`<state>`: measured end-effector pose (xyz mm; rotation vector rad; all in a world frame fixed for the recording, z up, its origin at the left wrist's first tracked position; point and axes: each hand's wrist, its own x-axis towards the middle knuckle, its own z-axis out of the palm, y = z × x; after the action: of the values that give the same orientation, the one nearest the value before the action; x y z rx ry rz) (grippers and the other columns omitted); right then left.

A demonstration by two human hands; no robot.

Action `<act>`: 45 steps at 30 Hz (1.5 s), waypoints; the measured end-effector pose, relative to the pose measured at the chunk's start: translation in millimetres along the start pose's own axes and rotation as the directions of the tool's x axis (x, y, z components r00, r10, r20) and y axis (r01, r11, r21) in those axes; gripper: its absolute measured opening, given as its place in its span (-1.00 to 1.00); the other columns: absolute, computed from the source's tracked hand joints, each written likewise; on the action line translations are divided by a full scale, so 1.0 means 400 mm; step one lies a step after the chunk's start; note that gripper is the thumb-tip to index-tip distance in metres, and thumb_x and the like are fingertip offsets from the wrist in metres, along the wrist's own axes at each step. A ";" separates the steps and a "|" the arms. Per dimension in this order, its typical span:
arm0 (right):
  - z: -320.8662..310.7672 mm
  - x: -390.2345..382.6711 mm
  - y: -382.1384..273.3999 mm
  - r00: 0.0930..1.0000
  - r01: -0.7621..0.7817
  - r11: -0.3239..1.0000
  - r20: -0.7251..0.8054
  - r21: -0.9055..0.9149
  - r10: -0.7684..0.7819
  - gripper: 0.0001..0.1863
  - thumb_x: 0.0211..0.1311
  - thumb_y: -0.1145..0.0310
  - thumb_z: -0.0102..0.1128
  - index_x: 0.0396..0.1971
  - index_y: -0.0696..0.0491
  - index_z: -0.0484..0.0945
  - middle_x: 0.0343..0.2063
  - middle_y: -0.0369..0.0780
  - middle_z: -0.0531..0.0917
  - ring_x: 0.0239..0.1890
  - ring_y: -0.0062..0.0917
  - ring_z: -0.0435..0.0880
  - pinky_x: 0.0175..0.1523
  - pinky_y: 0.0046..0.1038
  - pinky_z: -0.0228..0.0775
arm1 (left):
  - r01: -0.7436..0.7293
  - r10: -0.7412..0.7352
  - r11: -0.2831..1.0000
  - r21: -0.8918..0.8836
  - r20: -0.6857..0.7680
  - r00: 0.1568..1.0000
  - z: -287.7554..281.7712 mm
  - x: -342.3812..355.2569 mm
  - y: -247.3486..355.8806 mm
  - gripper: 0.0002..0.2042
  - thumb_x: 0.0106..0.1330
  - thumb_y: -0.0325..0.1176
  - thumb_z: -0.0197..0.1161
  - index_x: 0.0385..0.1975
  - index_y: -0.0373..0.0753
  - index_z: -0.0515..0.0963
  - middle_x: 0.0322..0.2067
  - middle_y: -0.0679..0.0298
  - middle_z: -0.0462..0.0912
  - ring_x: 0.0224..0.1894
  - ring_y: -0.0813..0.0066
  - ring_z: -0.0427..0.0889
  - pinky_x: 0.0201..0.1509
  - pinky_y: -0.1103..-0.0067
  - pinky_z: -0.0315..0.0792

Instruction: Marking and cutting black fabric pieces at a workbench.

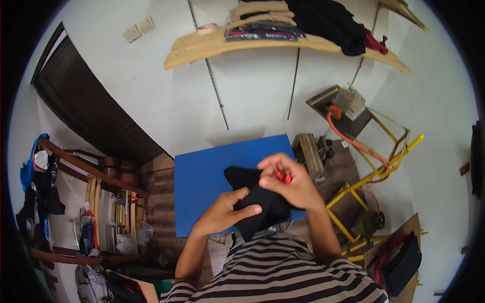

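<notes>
A folded piece of black cloth (270, 208) is held up over the near part of a blue table (199, 174), close to my striped shirt. My left hand (225, 213) grips its left side, with the thumb lying on top and the other fingers partly hidden. My right hand (295, 187) is curled above the cloth's right side. A small red object (279, 174), perhaps a tool's handles, sits inside its bent fingers; its working end cannot be made out. The right thumb and fingertips are at the cloth's upper edge.
Above the table, a wooden shelf (202, 52) bears folded clothes and a tape roll (206, 29). A yellow metal frame (348, 192) with an orange hose stands at the right, near a wooden stool (308, 151). Shelving (96, 174) with clothes and bags lines the left, below a dark door (86, 91).
</notes>
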<state>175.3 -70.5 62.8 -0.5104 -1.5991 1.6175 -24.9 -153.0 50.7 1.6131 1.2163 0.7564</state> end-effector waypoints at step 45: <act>0.020 -0.112 0.119 0.869 0.074 0.725 -0.313 -0.684 -0.384 -0.74 0.04 0.44 0.41 -0.39 0.17 0.47 -0.50 -0.17 0.59 -0.54 -0.54 0.56 -0.45 -0.57 0.41 | 0.016 -0.058 0.360 -0.933 -0.005 0.998 0.111 -0.012 -0.074 -0.41 0.03 -0.48 0.21 0.16 -0.44 0.33 -0.06 0.14 0.58 -0.06 0.46 0.59 0.06 0.60 0.41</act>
<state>184.9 -104.5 7.1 -0.9177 -1.7561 0.6287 2.0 -170.0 7.5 0.5645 0.5628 1.1694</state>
